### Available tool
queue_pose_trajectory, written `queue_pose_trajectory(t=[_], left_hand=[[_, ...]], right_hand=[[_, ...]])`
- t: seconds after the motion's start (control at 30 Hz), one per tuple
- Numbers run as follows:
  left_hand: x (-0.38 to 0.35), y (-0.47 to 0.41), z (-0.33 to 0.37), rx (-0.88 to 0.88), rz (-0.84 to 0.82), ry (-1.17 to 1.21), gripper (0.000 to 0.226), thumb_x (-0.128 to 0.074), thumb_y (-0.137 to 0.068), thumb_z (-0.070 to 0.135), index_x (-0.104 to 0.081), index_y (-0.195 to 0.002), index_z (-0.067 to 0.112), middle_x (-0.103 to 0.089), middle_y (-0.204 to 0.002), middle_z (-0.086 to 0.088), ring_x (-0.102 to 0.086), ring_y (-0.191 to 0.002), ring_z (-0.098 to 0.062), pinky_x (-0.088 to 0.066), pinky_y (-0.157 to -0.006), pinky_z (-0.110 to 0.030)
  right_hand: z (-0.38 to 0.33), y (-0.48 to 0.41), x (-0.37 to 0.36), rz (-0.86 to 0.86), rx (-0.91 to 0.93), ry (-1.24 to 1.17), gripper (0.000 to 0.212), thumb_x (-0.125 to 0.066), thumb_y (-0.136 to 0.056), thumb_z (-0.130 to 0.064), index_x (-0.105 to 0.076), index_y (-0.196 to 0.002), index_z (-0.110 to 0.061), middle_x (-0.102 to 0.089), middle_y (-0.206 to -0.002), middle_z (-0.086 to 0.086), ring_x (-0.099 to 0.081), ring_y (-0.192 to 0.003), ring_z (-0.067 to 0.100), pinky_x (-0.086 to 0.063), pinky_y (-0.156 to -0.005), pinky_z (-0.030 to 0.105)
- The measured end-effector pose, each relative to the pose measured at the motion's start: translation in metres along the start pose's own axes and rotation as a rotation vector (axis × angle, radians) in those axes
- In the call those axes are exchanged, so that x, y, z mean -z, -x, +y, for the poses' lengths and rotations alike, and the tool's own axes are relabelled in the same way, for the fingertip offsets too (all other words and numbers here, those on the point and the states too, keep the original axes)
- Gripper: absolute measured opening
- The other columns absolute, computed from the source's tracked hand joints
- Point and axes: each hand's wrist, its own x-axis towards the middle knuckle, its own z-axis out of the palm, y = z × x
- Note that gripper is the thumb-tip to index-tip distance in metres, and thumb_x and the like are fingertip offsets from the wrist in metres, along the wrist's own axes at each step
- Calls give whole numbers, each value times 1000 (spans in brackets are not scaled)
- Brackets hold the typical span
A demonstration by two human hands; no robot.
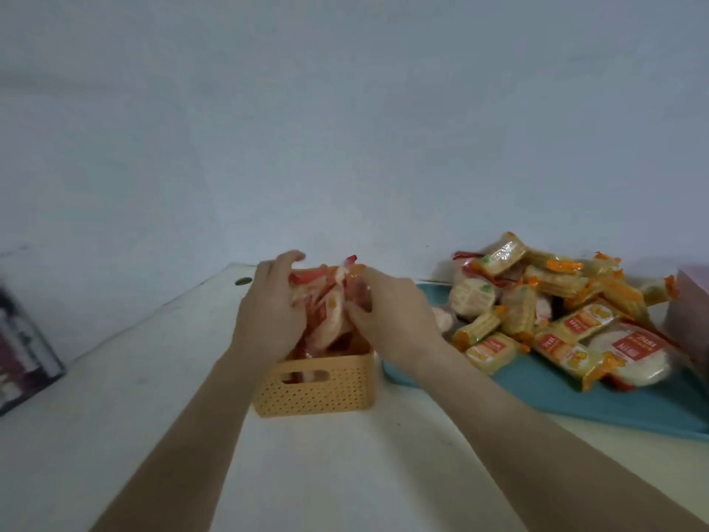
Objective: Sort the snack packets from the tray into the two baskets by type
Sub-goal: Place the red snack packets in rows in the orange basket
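Head view, left to right: dark box (23, 339) at left edge of frame, on white counter (153, 378). Centre frame: left hand (268, 316) and right hand (387, 312), each grip clenched on one bundle of red-trimmed packets (326, 312), held over orange basket (318, 385), likely to settle the heap into it; more red packets already inside. Right of frame: teal tray (575, 401) still piled with orange-trimmed packets (556, 301) plus a few round red-labelled ones. Far right edge: pink basket (690, 301), contents hidden.

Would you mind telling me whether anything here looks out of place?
The orange basket is overfilled: red packets heap above its rim, pressed between both hands. One red-edged round packet still lies on the teal tray.
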Motion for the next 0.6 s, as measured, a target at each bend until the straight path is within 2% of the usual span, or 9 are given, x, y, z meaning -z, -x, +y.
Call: queue_pose_trajectory(t=[0.07,0.13,0.2,0.27,0.3,0.37,0.4,0.5,0.6], left_hand=[[4,5,-10,73,-413,15,43,-62,-88,24,-50,-124,43,-52,-126,12,-56,-113,-12,-47,-92,-29],[15,6,-6,181,-622,198,43,-66,-87,25,-52,-123,42,-51,-127,17,-52,-116,-7,-44,-98,-30],[24,4,-3,225,-446,369,36,-65,-89,23,-55,-121,37,-56,-128,15,-52,-119,-5,-41,-101,-31],[29,0,-9,244,-143,162,30,-58,-92,26,-56,-122,31,-58,-129,10,-52,-116,-8,-40,-93,-29],[32,1,-13,284,-92,-19,35,-54,-93,28,-53,-128,27,-57,-132,5,-53,-117,-13,-40,-91,-30],[33,4,-31,439,-199,-222,48,-49,-94,31,-42,-139,18,-55,-135,-5,-54,-119,-24,-42,-90,-35],[30,5,-39,517,-273,-195,47,-47,-95,30,-41,-139,15,-57,-131,-8,-57,-115,-27,-45,-89,-36],[25,12,-43,544,-236,3,30,-49,-92,28,-59,-119,20,-68,-102,-2,-67,-91,-23,-55,-83,-43],[27,24,-33,406,-64,17,24,-45,-96,24,-61,-114,26,-68,-96,2,-65,-91,-24,-53,-84,-41]], right_hand=[[-4,3,-9,-111,30,56,11,-56,-90,-33,-59,-86,-23,-67,-90,-3,-60,-87,21,-50,-70,35],[-4,4,-13,-135,7,49,18,-57,-90,-35,-61,-80,-21,-62,-85,-3,-59,-85,19,-48,-69,33],[1,1,-13,-29,-81,17,22,-53,-92,-39,-63,-87,-20,-57,-91,0,-56,-90,22,-46,-73,33],[5,-4,-6,-64,-263,-32,33,-46,-96,-45,-58,-106,-16,-58,-103,6,-56,-99,25,-45,-80,35],[7,-6,-3,-173,-362,-73,37,-44,-96,-45,-54,-111,-13,-57,-105,7,-55,-100,25,-47,-83,36],[7,-3,-6,-402,-529,-255,29,-44,-98,-38,-50,-105,-10,-58,-101,5,-57,-96,25,-56,-82,40],[6,-1,-9,-455,-556,-301,26,-43,-98,-32,-53,-103,-8,-61,-100,7,-61,-95,27,-58,-81,43],[5,5,-20,-371,-495,-289,28,-39,-95,-19,-61,-101,-2,-67,-98,15,-66,-91,35,-57,-80,50],[-2,15,-15,-231,-399,-216,23,-39,-94,-17,-58,-100,-6,-67,-98,13,-63,-91,31,-54,-81,47]])
